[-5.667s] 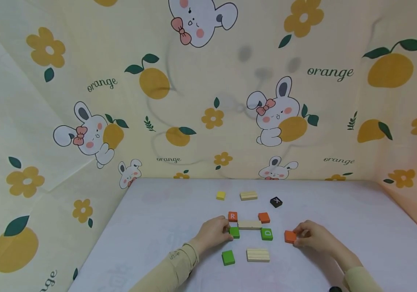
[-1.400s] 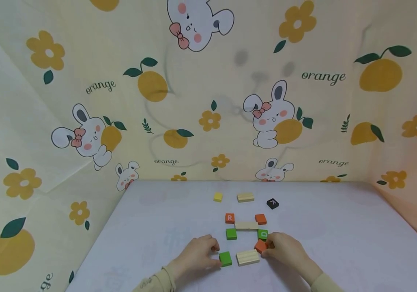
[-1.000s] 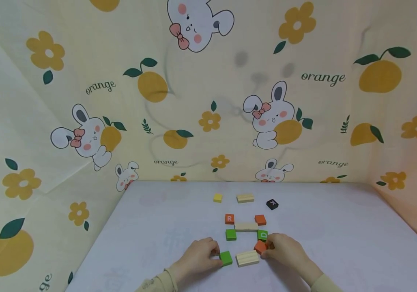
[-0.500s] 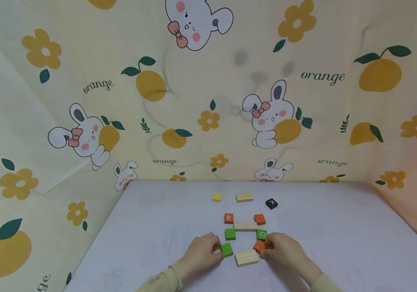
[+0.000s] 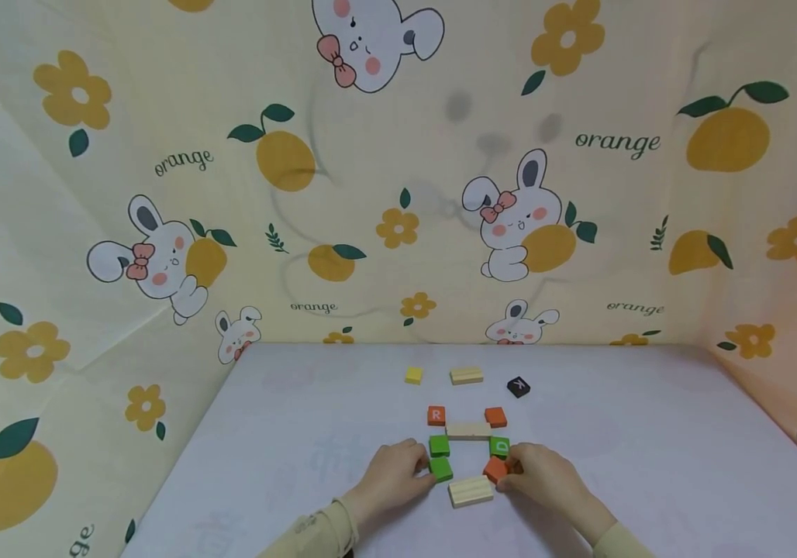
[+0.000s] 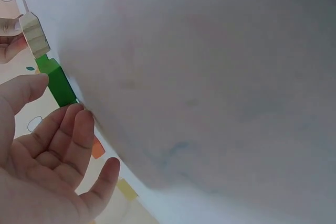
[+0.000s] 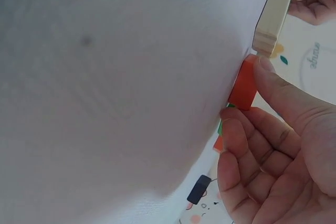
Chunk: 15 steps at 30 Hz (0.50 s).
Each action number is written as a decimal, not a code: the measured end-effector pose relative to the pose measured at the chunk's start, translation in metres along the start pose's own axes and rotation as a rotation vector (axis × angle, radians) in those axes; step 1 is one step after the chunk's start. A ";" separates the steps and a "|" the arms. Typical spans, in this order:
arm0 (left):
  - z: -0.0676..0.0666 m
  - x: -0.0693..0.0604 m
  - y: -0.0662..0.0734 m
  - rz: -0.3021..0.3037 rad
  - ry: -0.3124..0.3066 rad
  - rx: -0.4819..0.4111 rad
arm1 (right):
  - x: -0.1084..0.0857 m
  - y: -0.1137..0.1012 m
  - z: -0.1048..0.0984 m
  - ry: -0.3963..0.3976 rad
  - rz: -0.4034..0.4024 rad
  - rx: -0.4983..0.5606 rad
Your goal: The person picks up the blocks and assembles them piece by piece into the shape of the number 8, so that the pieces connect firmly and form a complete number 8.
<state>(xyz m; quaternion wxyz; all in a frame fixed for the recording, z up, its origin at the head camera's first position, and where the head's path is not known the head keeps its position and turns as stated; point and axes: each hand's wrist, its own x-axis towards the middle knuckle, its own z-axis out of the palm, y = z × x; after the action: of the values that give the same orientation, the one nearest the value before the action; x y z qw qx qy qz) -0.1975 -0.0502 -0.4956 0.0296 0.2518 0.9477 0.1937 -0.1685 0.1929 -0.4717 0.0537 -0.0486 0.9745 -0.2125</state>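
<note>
My left hand (image 5: pixel 396 474) pinches a green block (image 5: pixel 441 470) between thumb and fingers, just in front of another green block (image 5: pixel 439 446). On the other side my right hand (image 5: pixel 545 477) pinches an orange block (image 5: pixel 495 470), which sits slightly turned below the green block marked D (image 5: pixel 499 447). Between the two hands, nearer the person, lies a ridged wooden plank (image 5: pixel 470 492). Farther back a second wooden plank (image 5: pixel 468 431) spans between an orange block marked R (image 5: pixel 436 415) and a plain orange block (image 5: pixel 495 417). The right wrist view shows thumb and fingers on the orange block (image 7: pixel 244 85).
At the back of the white table (image 5: pixel 329 387) lie a yellow block (image 5: pixel 414 376), a third wooden plank (image 5: pixel 466 376) and a black block marked K (image 5: pixel 519 387). A patterned cloth (image 5: pixel 398 186) hangs behind and along the sides.
My left hand let go of the farther green block, took the nearer one and slid it forward up to it. My right hand brought the orange block left to the D block and stays there.
</note>
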 end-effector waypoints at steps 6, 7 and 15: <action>0.001 0.000 0.007 0.030 0.015 0.022 | 0.000 -0.001 -0.001 -0.014 0.009 0.005; 0.001 0.000 0.008 0.030 0.017 0.023 | 0.000 -0.001 -0.001 -0.016 0.010 0.006; 0.002 0.002 0.015 -0.022 0.016 0.017 | -0.001 -0.001 -0.002 -0.018 0.008 0.009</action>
<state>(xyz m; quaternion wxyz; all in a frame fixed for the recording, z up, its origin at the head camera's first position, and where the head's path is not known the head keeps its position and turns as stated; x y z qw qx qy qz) -0.1914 -0.0365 -0.4918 0.0220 0.2399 0.9523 0.1872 -0.1677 0.1927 -0.4693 0.0636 -0.0465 0.9732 -0.2161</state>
